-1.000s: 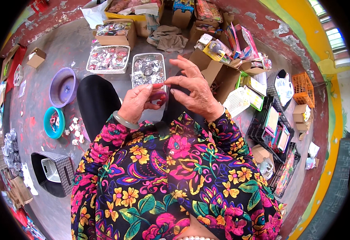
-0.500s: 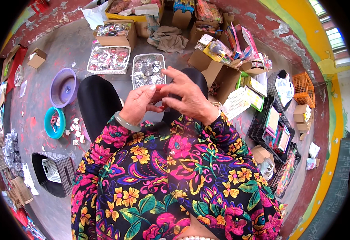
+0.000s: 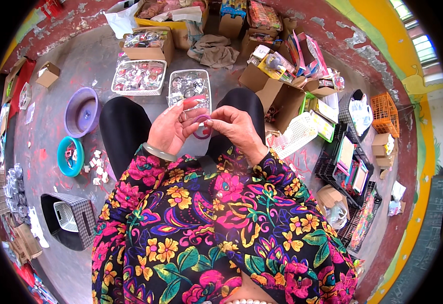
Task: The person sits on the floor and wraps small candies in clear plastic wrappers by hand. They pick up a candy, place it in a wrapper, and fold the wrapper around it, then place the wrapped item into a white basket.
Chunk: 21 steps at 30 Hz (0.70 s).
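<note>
A small purple-pink loop, which looks like a hair tie (image 3: 201,136), hangs between my two hands above my lap. My right hand (image 3: 237,133) is closed, pinching the loop's upper edge between thumb and forefinger. On its other side, my left hand (image 3: 170,129) holds the loop near the thumb, while its upper fingers stretch upward. Something reddish shows by those fingertips; I cannot make out whether it is a separate piece. Just beyond my hands, a white basket (image 3: 209,83) holds small clear packets and dark loops.
Another white basket (image 3: 114,83) of packets stands farther left, before an open carton (image 3: 148,53). Purple (image 3: 68,114) and teal (image 3: 59,157) basins sit on the left beside scattered white pieces (image 3: 97,164). Cartons (image 3: 282,104), a white perforated basket (image 3: 295,134) and black crates (image 3: 328,162) line the right.
My hands have drawn slightly apart and turned. My left palm now shows with its fingers raised, my right fingers have come together in a pinch, and the purple-pink loop has come into view.
</note>
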Each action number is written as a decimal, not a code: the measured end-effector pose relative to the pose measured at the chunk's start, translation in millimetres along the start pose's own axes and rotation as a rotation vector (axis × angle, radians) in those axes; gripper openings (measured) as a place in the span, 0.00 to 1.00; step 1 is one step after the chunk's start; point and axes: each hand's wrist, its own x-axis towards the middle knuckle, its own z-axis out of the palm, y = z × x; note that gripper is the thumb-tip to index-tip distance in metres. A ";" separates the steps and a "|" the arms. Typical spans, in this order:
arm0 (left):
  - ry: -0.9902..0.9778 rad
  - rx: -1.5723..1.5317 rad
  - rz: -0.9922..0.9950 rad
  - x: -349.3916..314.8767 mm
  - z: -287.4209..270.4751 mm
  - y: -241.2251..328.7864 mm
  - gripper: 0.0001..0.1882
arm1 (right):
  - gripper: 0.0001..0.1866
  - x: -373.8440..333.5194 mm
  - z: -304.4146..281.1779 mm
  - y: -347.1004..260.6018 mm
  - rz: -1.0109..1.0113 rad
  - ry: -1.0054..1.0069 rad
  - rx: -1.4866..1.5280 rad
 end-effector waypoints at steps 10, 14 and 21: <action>-0.018 -0.019 -0.100 3.3 -4.0 -7.0 0.18 | 0.06 -1.0 2.7 9.5 -0.030 0.089 0.238; -0.034 0.004 -0.129 4.0 -11.1 -11.8 0.15 | 0.05 -2.4 3.9 7.4 -0.008 0.100 0.249; 0.029 0.000 -0.105 4.4 -4.9 -11.2 0.15 | 0.05 -2.1 9.5 23.9 -0.139 0.194 0.208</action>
